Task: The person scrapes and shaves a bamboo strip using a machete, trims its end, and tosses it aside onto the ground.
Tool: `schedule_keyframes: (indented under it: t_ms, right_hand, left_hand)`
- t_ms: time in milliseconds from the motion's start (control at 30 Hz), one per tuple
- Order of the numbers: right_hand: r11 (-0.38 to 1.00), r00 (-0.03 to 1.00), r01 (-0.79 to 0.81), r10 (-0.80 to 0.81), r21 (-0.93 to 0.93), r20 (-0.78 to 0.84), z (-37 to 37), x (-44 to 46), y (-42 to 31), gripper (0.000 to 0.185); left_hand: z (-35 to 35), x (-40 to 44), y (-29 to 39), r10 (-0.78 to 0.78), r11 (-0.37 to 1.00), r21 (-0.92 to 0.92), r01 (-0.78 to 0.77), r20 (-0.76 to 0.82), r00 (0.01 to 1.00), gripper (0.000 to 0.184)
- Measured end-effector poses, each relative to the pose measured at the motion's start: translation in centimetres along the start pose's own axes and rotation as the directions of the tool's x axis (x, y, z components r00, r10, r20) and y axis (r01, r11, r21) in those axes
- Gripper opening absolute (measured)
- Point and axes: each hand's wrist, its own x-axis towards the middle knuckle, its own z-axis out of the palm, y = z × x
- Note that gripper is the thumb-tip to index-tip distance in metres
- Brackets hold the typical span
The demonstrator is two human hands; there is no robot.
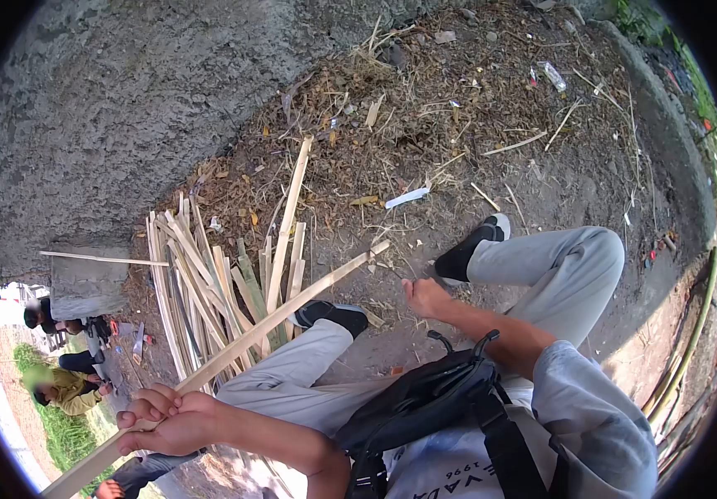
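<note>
The head view shows the left hand (167,422) grasping a long wooden strip (279,316), its fingers (152,401) curled over the strip and its thumb on the lower side. One end of the strip runs past these fingers toward the lower left edge; the other slants up across the nearer trouser leg (308,353) and past a dark shoe (337,316), ending near the right hand (426,298) but apart from it. The right hand's fingers are clenched inward, its thumb raised; whether they enclose anything, I cannot tell. Beyond the strip, a loose pile of cut strips (200,287) lies on the ground (425,150), well apart from the right hand.
</note>
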Motion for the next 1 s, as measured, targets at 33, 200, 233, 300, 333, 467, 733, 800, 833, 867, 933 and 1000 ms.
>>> schedule_keyframes:
  t_ms: [33,200,233,300,333,467,733,800,833,867,933,1000]
  right_hand:
    - [0.999,0.998,0.054,-0.054,0.008,-0.018,-0.4,-0.8,-0.7,0.059]
    - [0.975,0.977,0.212,-0.211,0.061,-0.02,-2.5,-6.9,-5.1,0.064]
    - [0.986,0.986,0.165,-0.165,0.019,-0.011,-1.8,-6.7,-4.3,0.064]
    - [0.993,0.996,0.085,-0.087,-0.077,-0.022,-0.7,-3.6,-0.6,0.064]
    - [0.995,1.0,-0.011,0.011,-0.096,-0.001,0.5,-0.6,2.3,0.065]
    - [0.994,0.996,-0.027,0.035,-0.101,0.078,-1.0,-0.8,0.5,0.065]
    - [0.998,0.999,0.004,-0.002,-0.064,0.032,-0.1,-1.7,1.9,0.064]
    - [0.983,0.998,-0.027,0.018,-0.179,-0.052,-1.3,-0.9,2.0,0.064]
    - [0.987,1.0,0.009,-0.013,-0.162,-0.026,-1.2,-0.2,1.6,0.063]
    - [0.989,0.999,0.04,-0.039,-0.143,0.013,-1.1,-0.2,0.8,0.063]
    - [0.991,0.995,0.095,-0.092,-0.098,0.037,-1.1,-1.2,0.4,0.062]
    - [0.991,0.991,0.137,-0.137,-0.013,0.002,-2.9,-5.5,-3.3,0.061]
  left_hand:
    - [-0.1,0.2,0.0,-0.008,1.0,-0.002,0.008,-0.003,1.0,0.049]
    - [-0.4,0.5,-0.4,-0.019,1.0,0.021,0.019,-0.011,1.0,0.049]
    - [-0.4,0.5,-0.4,-0.015,0.999,0.045,0.016,-0.021,1.0,0.049]
    - [-0.2,0.4,-0.4,-0.001,0.998,0.067,0.004,-0.052,0.999,0.048]
    - [-0.7,0.6,-0.5,-0.001,0.998,0.056,0.002,-0.02,1.0,0.049]
    - [0.4,-0.1,-0.2,0.03,0.996,0.092,-0.022,-0.09,0.995,0.048]
    - [0.2,-0.7,0.4,0.025,0.997,0.076,-0.022,-0.035,0.999,0.047]
    - [0.2,-0.9,0.4,0.032,0.998,0.058,-0.029,-0.049,0.998,0.048]
    - [0.2,-1.0,0.5,0.037,0.998,0.052,-0.034,-0.054,0.998,0.048]
    - [0.2,-1.0,0.8,0.015,0.998,0.054,-0.012,-0.054,0.998,0.049]
    - [0.5,-1.0,0.9,0.037,0.997,0.064,-0.032,-0.078,0.996,0.049]
    - [0.9,-1.2,0.8,0.044,0.997,0.064,-0.039,-0.075,0.996,0.048]
